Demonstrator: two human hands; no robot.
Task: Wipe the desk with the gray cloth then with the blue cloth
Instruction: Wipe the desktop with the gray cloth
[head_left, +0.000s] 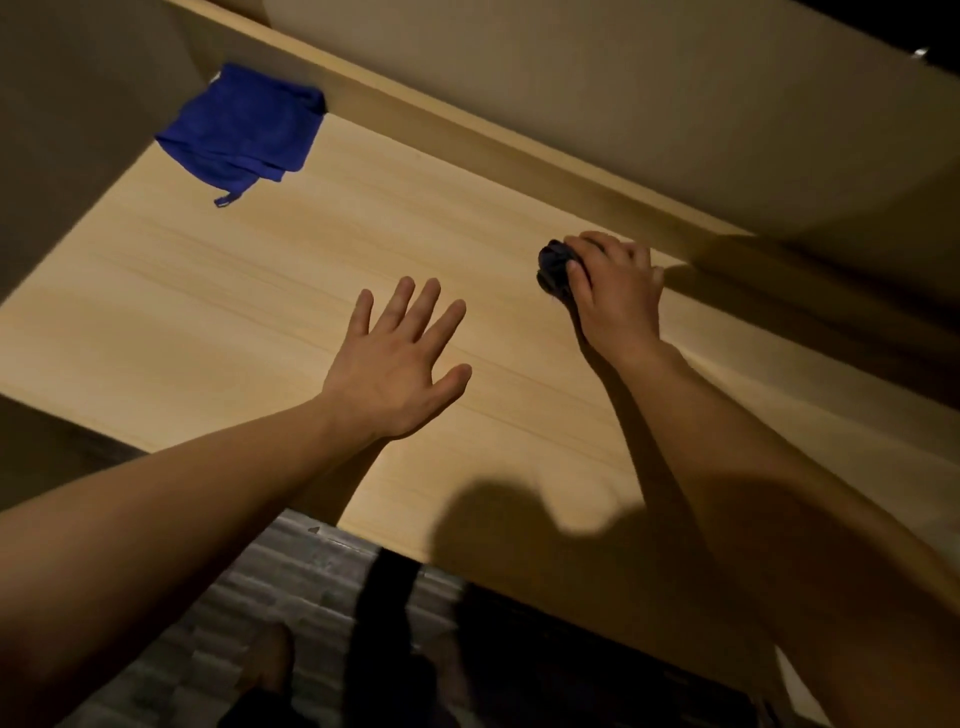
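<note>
The light wooden desk (218, 291) fills the middle of the view. My right hand (615, 291) presses a bunched dark gray cloth (553, 267) onto the desk near its back edge at the right; most of the cloth is hidden under my fingers. My left hand (397, 364) hovers flat over the desk's middle, fingers spread, holding nothing. The blue cloth (241, 132) lies crumpled at the desk's far left corner, well away from both hands.
A raised wooden ledge (467, 135) and a beige wall (623, 78) run along the desk's back. A side wall (67, 130) borders the left end. Grey patterned floor (291, 582) and my legs show below the front edge.
</note>
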